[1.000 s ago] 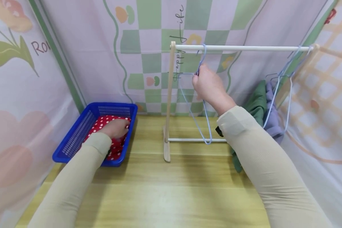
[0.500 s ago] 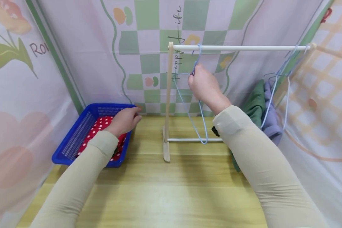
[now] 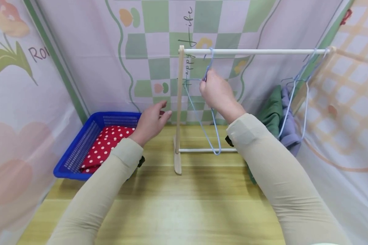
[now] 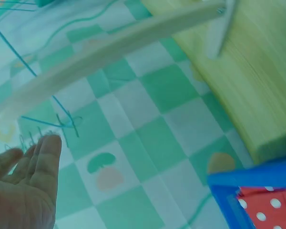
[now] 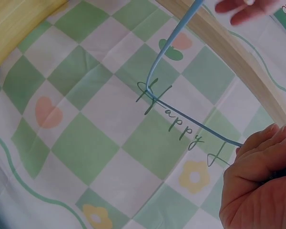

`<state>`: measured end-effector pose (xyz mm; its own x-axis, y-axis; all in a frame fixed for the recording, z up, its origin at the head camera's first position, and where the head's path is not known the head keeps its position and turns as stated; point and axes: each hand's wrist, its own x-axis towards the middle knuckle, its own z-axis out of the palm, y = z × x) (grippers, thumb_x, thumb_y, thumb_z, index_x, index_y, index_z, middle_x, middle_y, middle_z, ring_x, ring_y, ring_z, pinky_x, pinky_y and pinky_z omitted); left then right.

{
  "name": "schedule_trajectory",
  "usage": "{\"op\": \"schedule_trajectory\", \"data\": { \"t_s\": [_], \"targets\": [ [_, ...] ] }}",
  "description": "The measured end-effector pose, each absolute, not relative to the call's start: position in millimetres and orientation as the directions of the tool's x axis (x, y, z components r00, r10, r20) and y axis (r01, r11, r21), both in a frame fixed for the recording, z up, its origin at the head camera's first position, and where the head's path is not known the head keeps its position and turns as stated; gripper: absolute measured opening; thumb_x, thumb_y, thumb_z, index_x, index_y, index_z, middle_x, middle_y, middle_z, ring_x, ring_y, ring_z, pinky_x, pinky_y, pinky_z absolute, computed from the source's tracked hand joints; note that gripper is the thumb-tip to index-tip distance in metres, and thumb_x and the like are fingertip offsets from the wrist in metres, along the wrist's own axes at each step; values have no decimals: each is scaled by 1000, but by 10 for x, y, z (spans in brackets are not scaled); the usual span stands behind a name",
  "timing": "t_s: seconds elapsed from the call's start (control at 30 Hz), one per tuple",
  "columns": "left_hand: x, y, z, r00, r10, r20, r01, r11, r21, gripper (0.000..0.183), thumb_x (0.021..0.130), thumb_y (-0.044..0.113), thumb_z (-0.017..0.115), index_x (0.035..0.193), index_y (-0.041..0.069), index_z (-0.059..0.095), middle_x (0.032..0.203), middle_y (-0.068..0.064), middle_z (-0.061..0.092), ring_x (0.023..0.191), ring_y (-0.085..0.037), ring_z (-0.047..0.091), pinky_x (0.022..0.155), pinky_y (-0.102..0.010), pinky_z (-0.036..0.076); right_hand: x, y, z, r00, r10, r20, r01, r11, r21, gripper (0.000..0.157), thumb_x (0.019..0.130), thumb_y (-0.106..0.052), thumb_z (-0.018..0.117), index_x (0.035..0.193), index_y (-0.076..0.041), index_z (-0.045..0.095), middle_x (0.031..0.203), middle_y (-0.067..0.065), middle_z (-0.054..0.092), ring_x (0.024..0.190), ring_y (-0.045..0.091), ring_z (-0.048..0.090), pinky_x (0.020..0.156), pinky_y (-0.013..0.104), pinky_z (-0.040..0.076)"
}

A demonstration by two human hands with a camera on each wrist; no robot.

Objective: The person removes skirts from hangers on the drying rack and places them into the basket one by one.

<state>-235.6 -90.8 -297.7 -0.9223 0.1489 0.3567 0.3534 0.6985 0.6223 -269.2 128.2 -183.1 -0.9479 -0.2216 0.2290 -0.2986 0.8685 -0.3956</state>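
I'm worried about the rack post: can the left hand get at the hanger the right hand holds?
Probably yes: the wooden post stands between the left hand and the blue hanger, but the way round its front looks free.

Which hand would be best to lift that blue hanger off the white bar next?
Probably the right hand: it grips the blue hanger near its hook, close under the white bar. The left hand holds nothing and isn't touching the hanger.

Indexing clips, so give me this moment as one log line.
left hand: holds nothing | right hand: grips blue hanger | polka-dot cloth: in blue basket
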Motion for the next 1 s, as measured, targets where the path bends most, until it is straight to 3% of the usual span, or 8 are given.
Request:
{"op": "schedule_trajectory", "data": {
  "t_s": [0.27, 0.77, 1.0],
  "targets": [
    [-2435, -685, -2903, -889, 113, 443, 405, 644, 648, 56, 100, 32, 53, 148, 8, 36, 142, -12, 48, 119, -26, 57, 94, -31, 50, -2694, 1287, -1838, -945, -231, 230, -308, 862, -402, 34, 101, -26, 30, 121, -2, 43, 89, 10, 54, 70, 26, 56, 60, 38, 48],
    [-2593, -453, -2845, -916, 34, 400, 342, 586, 735, 50, 101, 26, 52, 148, 20, 37, 136, -1, 56, 115, -14, 59, 87, -24, 53, -2693, 1281, -1864, -930, -235, 283, -336, 857, -391, 30, 102, -25, 32, 116, -1, 45, 86, 11, 53, 69, 28, 54, 59, 38, 46],
    [-2672, -411, -2862, -914, -9, 405, 306, 642, 703, 47, 100, 33, 53, 144, 19, 44, 125, -1, 63, 109, -13, 62, 83, -24, 53, -2697, 1271, -1861, -932, -242, 270, -335, 858, -388, 33, 102, -25, 31, 119, 0, 44, 83, 9, 52, 66, 26, 53, 56, 37, 46]
  ]
}}
